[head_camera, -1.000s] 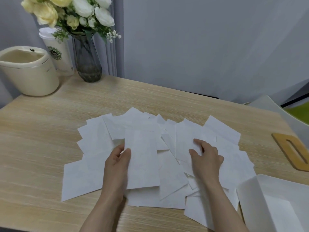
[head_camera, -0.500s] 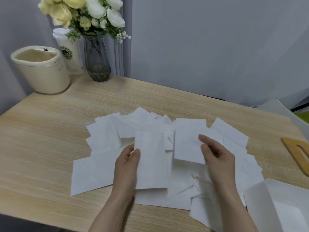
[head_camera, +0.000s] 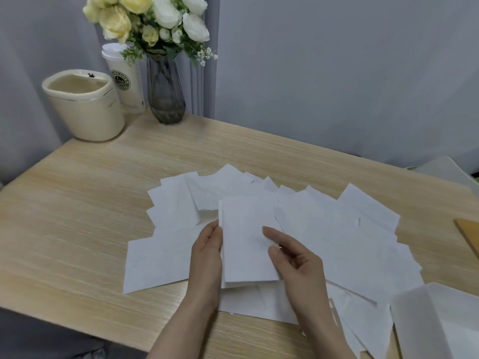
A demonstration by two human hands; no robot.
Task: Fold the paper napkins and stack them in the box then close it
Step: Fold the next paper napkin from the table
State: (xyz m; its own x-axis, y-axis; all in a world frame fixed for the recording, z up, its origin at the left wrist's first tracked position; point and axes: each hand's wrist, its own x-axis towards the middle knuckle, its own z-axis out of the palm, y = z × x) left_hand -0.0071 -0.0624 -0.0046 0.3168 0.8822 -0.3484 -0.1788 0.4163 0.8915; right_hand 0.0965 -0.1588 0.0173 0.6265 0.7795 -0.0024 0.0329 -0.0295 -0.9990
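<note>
Left hand (head_camera: 207, 251) and right hand (head_camera: 293, 257) pinching folded napkin (head_camera: 246, 239), green-logo cup (head_camera: 127, 79) lettering unreadable

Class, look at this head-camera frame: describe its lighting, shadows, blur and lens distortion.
Head view: soft, even light, only faint shadows under the hands and napkins; no glare on the table; wide-angle lens bows the table edges; the box is cut off at the corner; the whole frame is slightly soft.

Napkins (head_camera: 324, 234) spread mid-table (head_camera: 77, 216); box (head_camera: 414, 314) right, vase (head_camera: 166, 97) behind left.
</note>
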